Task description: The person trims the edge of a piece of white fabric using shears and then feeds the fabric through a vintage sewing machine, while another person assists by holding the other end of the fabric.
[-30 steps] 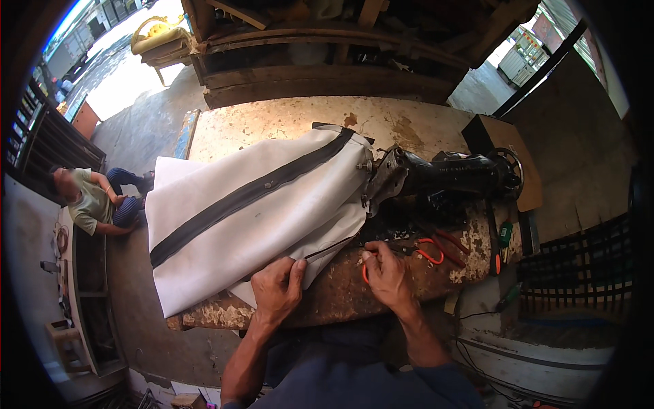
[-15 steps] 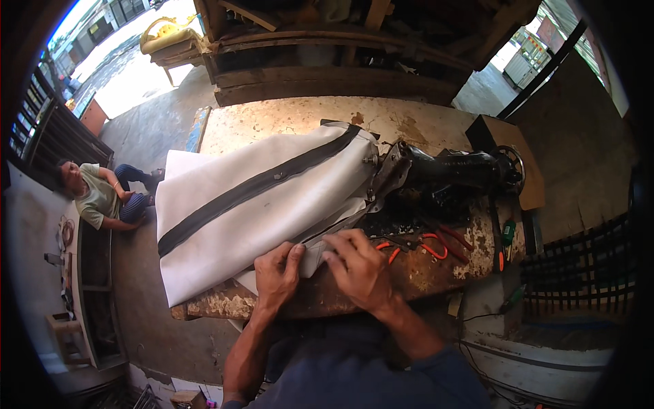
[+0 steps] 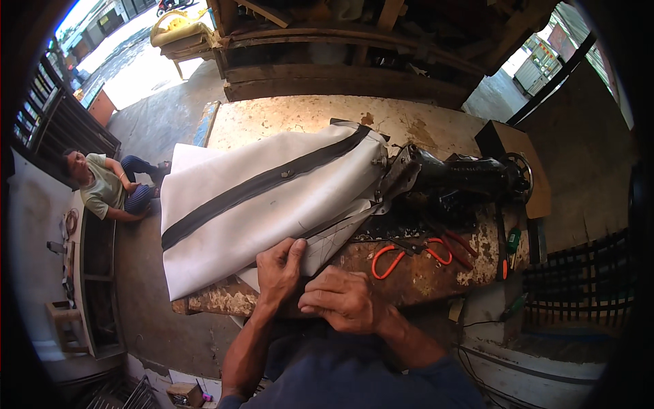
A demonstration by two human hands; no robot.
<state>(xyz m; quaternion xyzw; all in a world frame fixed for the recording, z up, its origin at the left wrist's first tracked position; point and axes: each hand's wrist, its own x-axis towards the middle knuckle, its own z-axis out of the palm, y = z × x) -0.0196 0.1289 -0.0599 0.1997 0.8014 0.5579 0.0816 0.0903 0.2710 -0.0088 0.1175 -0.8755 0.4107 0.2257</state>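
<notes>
A large piece of white sheet material (image 3: 231,218) with a black zipper-like strip (image 3: 255,187) lies across the worktable, its far right end under the head of a black sewing machine (image 3: 470,174). My left hand (image 3: 278,269) grips the near edge of the sheet between thumb and curled fingers. Lower and to the right, my right hand (image 3: 344,298) is closed in front of my body, just off the sheet. Whether its fingers hold anything cannot be seen. Orange-handled scissors (image 3: 385,263) rest on the table right of the sheet.
The worn wooden table (image 3: 429,279) also carries a red-handled tool (image 3: 460,249) and a green-handled screwdriver (image 3: 512,240). A cardboard box (image 3: 535,146) stands behind the machine's handwheel. On the floor at left sits a person (image 3: 109,184). A wooden frame (image 3: 340,78) borders the far side.
My right hand has drawn back from the sheet's edge toward my body, and its fingers have closed. My left hand stays on the edge. The scissors now show fully.
</notes>
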